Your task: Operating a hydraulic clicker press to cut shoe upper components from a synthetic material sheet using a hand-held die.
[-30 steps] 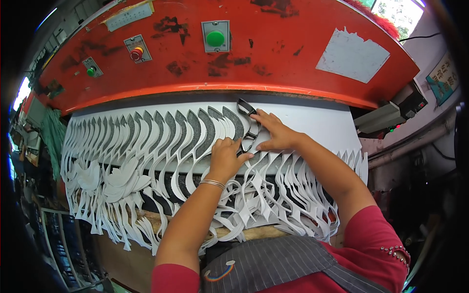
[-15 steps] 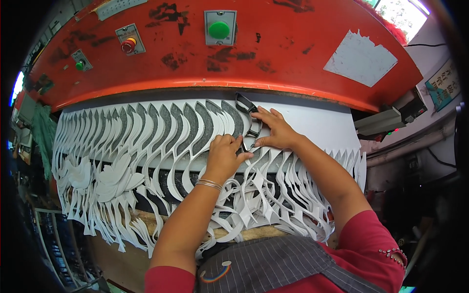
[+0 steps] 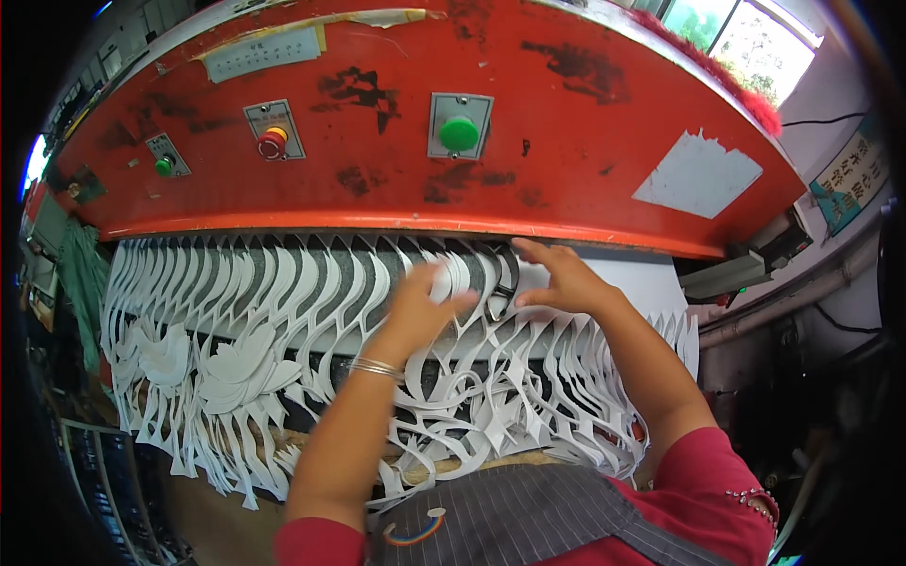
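Observation:
A black curved metal cutting die (image 3: 507, 280) stands on the white sheet material (image 3: 634, 275), at the right end of a row of leaf-shaped cut gaps. My right hand (image 3: 574, 281) is just to the die's right, thumb and fingers apart; whether a fingertip touches the die I cannot tell. Left of the die, my left hand (image 3: 412, 307) hovers over the cut sheet, smeared by motion, its thumb spread away from the fingers and nothing seen in it. Curved white strips of cut waste (image 3: 510, 406) hang toward me in a tangled web.
Behind the sheet rises a red machine front (image 3: 377, 179) with a large green button (image 3: 459, 134), a red stop button (image 3: 272, 143) and a small green button (image 3: 165, 166). Piles of white cut pieces (image 3: 241, 373) lie at the left. A grey metal bracket (image 3: 722, 275) juts in at the right.
Both hands were at the die; my left hand has moved off it to the left, and my right hand's fingers have spread apart. The view has tilted up, showing more of the red machine.

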A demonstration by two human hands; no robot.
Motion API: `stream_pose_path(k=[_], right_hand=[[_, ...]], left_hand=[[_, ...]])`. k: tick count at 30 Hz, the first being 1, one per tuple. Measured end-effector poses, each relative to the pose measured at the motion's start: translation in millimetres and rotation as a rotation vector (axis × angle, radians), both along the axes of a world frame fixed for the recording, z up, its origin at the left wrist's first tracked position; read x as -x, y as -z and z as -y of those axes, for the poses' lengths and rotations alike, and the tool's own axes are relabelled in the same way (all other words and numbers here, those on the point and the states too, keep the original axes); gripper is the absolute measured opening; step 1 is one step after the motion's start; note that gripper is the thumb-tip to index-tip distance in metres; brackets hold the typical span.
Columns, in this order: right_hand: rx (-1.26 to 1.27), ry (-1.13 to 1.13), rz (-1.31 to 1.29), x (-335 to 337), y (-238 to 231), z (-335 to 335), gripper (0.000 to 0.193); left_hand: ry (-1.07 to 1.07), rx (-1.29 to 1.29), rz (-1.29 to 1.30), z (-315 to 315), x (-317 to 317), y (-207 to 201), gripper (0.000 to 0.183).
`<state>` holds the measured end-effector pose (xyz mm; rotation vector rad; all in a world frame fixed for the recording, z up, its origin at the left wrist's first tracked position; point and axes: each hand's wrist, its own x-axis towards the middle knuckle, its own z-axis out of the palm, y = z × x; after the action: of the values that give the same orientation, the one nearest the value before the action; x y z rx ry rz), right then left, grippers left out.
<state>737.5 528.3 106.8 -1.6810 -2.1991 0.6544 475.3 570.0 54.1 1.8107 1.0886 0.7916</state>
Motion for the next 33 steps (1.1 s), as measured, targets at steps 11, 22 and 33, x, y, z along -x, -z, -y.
stream_pose_path(k=[11, 22, 33], right_hand=[[-0.642, 0.22, -0.298, 135, -99, -9, 0.042], [-0.524, 0.312, -0.293, 143, -124, 16, 0.041], [0.189, -0.269, 0.325, 104, -29, 227, 0.044]], left_hand=[[-1.218, -0.578, 0.165, -105, 270, -75, 0.073], [-0.612, -0.486, 0.136, -35, 307, -90, 0.059], [-0.223, -0.216, -0.354, 203, 140, -46, 0.02]])
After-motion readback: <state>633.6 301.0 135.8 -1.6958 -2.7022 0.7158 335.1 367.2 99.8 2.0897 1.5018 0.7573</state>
